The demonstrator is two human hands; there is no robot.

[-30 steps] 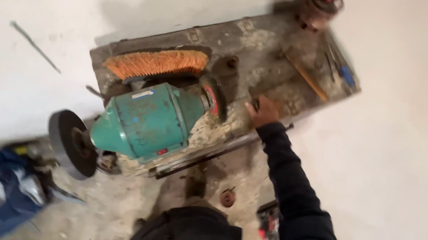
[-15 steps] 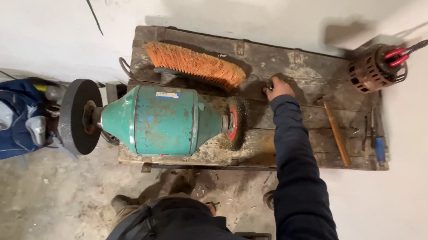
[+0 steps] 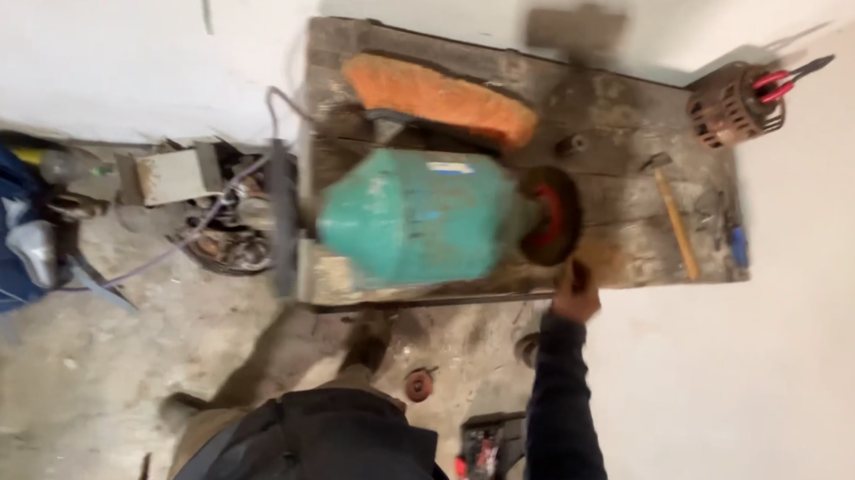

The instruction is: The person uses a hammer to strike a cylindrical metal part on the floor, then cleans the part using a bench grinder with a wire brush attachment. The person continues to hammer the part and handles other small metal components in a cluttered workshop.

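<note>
Bench grinder (image 3: pixel 419 224), teal and heavy, lies across the middle of the worn wooden surface (image 3: pixel 618 93), with its red-centred wheel (image 3: pixel 551 217) toward the free end. The right hand (image 3: pixel 574 295) rests at the near edge of the surface just below this wheel; blur hides whether it is clenched or released. The left hand is not visible. An orange brush (image 3: pixel 442 99) lies behind the grinder, and a hammer (image 3: pixel 675 217) lies farther right, apart from the wheel.
</note>
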